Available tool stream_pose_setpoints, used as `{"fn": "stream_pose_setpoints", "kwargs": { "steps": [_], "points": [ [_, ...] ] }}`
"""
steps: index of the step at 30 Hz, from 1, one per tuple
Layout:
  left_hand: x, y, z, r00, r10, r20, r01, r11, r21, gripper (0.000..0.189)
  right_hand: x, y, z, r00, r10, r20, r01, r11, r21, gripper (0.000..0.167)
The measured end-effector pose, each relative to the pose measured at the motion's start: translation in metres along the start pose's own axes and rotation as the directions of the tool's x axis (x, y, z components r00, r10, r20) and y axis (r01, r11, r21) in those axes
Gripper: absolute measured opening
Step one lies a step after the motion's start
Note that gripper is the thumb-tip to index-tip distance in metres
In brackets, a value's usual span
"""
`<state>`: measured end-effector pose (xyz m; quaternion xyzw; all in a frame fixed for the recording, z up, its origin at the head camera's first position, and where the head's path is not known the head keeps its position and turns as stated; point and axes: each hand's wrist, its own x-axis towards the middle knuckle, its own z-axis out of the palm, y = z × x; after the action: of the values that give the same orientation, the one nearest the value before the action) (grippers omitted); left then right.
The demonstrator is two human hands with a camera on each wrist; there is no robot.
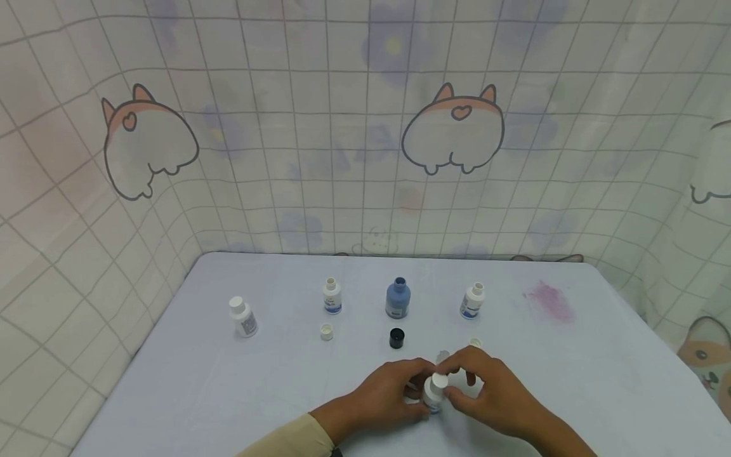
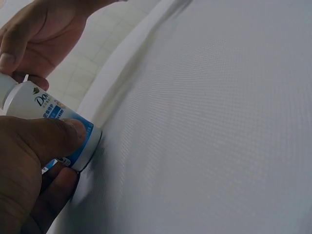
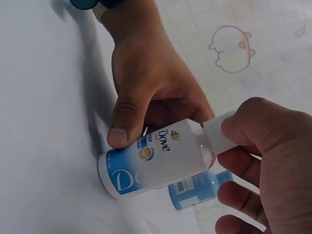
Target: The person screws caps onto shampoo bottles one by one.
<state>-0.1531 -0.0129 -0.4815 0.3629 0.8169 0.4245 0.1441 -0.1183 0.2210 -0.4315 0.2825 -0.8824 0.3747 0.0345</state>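
My left hand [image 1: 388, 392] grips a small white Dove bottle [image 3: 158, 158] with a blue lower part, near the table's front. In the right wrist view its thumb presses along the label. The bottle stands upright on the table. A white cap [image 3: 219, 132] sits on its neck, and the thumb and fingers of my right hand [image 1: 493, 390] pinch this cap. From the left wrist view, the bottle's label [image 2: 53, 109] shows above the left thumb, while the cap is partly cut off at the edge.
Behind the hands stand an uncapped white bottle [image 1: 332, 297], a blue bottle [image 1: 398, 299] and another white bottle [image 1: 472, 301]. A white cap [image 1: 327, 332] and a black cap [image 1: 396, 337] lie before them. A capped white bottle [image 1: 243, 317] stands at left. A pink stain [image 1: 549, 301] marks the cloth.
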Motion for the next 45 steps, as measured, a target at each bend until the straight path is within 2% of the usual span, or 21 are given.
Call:
{"fn": "stream_pose_setpoints", "kwargs": {
  "steps": [7, 12, 17, 21, 32, 36, 41, 45],
  "points": [
    [0.0, -0.0008, 0.0004, 1.0, 0.015, -0.003, -0.015, 1.0, 0.004, 0.055, 0.0005, -0.0002, 0.0011, 1.0, 0.015, -0.019, -0.016, 1.0, -0.024, 0.036],
    [0.0004, -0.0012, 0.0007, 1.0, 0.016, 0.0, -0.016, 1.0, 0.004, 0.056, 0.0004, -0.0006, -0.0004, 0.999, 0.04, -0.015, -0.04, 0.999, -0.017, 0.041],
    [0.0007, -0.0012, 0.0004, 1.0, 0.005, 0.001, -0.005, 1.0, 0.012, 0.059, 0.0008, -0.0017, -0.0018, 0.999, -0.046, 0.002, 0.046, 0.999, 0.005, 0.047],
    [0.0007, -0.0012, 0.0004, 1.0, 0.006, -0.002, -0.006, 1.0, 0.007, 0.057, 0.0012, 0.0003, -0.0011, 0.995, -0.096, 0.008, 0.096, 0.995, 0.018, 0.046],
    [0.0009, -0.0011, 0.0002, 1.0, -0.005, 0.002, 0.005, 1.0, 0.016, 0.055, 0.0013, 0.0031, -0.0006, 0.999, 0.033, 0.002, -0.033, 0.999, -0.034, 0.039],
    [0.0013, -0.0012, 0.0001, 1.0, -0.01, 0.005, 0.01, 1.0, 0.018, 0.055, 0.0011, 0.0031, -0.0007, 1.0, 0.001, -0.004, -0.001, 1.0, -0.023, 0.041],
    [0.0006, -0.0004, -0.0008, 1.0, -0.009, 0.008, 0.009, 1.0, 0.019, 0.061, 0.0011, 0.0009, -0.0022, 0.997, -0.08, -0.002, 0.08, 0.997, -0.015, 0.048],
    [0.0009, 0.0001, -0.0006, 1.0, -0.007, 0.007, 0.007, 1.0, 0.017, 0.059, 0.0006, 0.0014, -0.002, 0.996, -0.089, 0.013, 0.089, 0.996, -0.01, 0.047]
  ]
}}
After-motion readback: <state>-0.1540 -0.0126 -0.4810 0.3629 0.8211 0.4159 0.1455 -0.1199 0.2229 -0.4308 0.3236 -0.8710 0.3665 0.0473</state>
